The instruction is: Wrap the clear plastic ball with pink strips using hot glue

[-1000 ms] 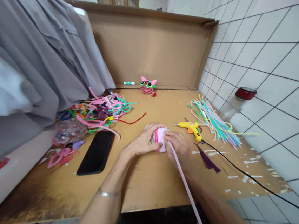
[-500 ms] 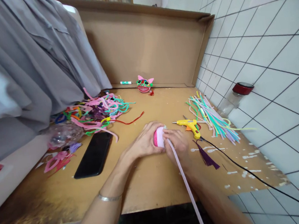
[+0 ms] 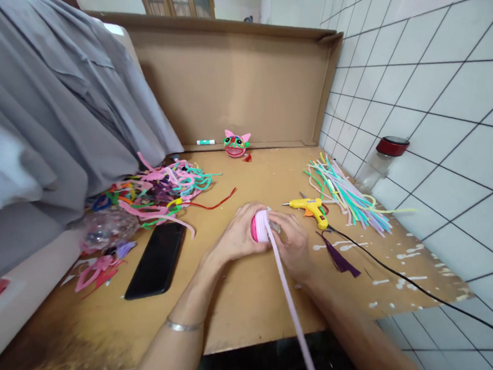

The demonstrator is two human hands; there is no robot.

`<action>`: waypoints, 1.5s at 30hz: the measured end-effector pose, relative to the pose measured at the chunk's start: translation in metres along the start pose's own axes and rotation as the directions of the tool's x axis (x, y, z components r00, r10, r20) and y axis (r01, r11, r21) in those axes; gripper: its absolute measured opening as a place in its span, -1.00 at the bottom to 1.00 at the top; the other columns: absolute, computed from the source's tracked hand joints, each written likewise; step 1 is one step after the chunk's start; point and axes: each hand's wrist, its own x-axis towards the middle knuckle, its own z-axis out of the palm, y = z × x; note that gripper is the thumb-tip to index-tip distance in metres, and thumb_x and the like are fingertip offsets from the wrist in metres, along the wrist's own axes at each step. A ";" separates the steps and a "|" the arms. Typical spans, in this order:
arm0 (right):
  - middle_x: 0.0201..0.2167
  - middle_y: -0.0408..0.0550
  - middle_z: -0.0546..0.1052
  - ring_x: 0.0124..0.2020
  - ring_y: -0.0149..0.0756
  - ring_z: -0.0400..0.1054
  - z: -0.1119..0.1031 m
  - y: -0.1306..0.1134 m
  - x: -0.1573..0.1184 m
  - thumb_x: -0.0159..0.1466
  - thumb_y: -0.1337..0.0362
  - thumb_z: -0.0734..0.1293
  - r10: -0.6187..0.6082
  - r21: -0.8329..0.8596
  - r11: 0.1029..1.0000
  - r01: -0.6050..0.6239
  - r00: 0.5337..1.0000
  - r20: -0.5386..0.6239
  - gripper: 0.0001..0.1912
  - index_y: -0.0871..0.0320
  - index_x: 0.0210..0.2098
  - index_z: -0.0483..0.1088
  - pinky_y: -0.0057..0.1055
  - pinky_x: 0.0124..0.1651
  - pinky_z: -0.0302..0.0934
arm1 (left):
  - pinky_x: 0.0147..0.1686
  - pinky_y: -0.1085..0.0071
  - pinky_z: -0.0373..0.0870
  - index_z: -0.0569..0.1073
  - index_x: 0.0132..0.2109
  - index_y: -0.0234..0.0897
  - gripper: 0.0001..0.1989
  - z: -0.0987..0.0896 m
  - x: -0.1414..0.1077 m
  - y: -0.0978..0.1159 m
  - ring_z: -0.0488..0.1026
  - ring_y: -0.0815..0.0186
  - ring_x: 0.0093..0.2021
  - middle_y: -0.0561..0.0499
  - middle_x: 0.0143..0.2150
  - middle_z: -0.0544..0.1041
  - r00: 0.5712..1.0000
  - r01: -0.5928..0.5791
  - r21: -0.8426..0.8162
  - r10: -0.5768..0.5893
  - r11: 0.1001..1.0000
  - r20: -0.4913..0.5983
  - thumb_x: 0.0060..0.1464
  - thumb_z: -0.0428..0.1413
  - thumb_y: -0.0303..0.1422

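My left hand is closed around the left side of a small round pink piece wrapped in pale lilac pipe cleaner. On the other side, the curled fingers of my right hand grip the piece near its right end, where a clear or whitish part shows between them. A long loose strand of lilac pipe cleaner runs from the wrapping down past the table's front edge. Part of the piece is hidden by my fingers. Right of my hands lies a yellow hot glue gun.
A black phone lies left, below a tangle of coloured pipe cleaners. At right are straight pipe cleaners, a purple tassel, the glue gun's black cord and a red-lidded jar. Behind, a colourful animal head stands near a cardboard wall.
The loose lilac strand has swung left and now leaves the wrapping left of my right thumb. My right fingers have shifted slightly on the piece. The camera view has moved a little.
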 end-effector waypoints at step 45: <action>-0.26 0.04 0.56 -0.22 -0.21 0.44 -0.002 0.011 0.006 0.33 0.31 0.20 -0.075 -0.118 0.990 0.082 0.995 0.060 -0.80 0.15 -0.13 0.42 -0.24 -0.07 0.34 | -0.04 0.20 0.41 0.41 -0.01 -0.29 -0.38 -0.006 0.003 0.017 0.44 0.14 -0.11 -0.05 -0.09 0.47 0.981 0.178 -0.032 -0.175 0.984 0.078 -0.32 0.31 -0.34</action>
